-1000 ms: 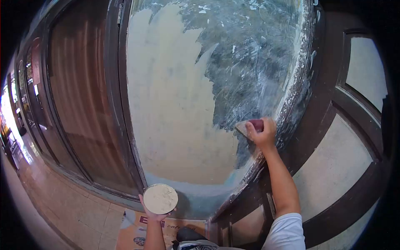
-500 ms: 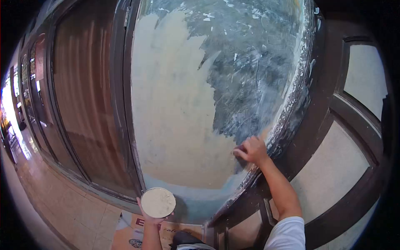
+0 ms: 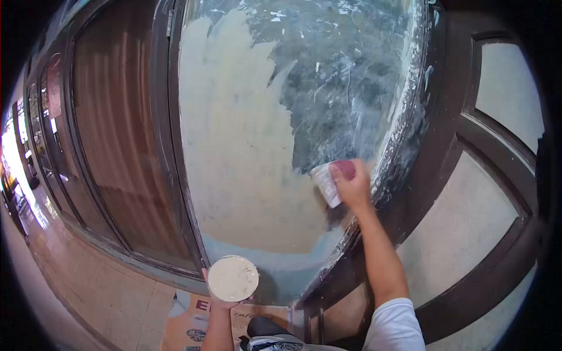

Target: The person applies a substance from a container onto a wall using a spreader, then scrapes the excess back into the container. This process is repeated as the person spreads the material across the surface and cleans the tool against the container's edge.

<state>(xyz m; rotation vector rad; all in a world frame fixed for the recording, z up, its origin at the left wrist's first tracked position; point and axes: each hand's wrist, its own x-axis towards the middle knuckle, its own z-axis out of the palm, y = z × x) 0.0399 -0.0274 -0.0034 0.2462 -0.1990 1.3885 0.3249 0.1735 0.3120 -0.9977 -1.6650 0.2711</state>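
Observation:
In my right hand [image 3: 355, 186] is a putty knife [image 3: 326, 186] with a dark red grip and a wide blade smeared white. The blade overlaps the wall panel [image 3: 240, 164] where the smooth cream coat meets the bare grey patch [image 3: 328, 111]. Low in the view, my left hand [image 3: 225, 302] supports a round tub of cream putty [image 3: 233, 279] from below, its fingers curled at the rim. The putty's surface looks lumpy near the middle.
Dark wooden trim and pale panels [image 3: 468, 228] curve along the right. A brown curtained glass door [image 3: 117, 134] stands to the left, above a tiled floor [image 3: 111, 275]. Printed cardboard [image 3: 181, 322] lies below the panel.
My right hand has moved up slightly and turned, so the knife's blade now shows flat. The view has shifted a little, and the tub appears further right.

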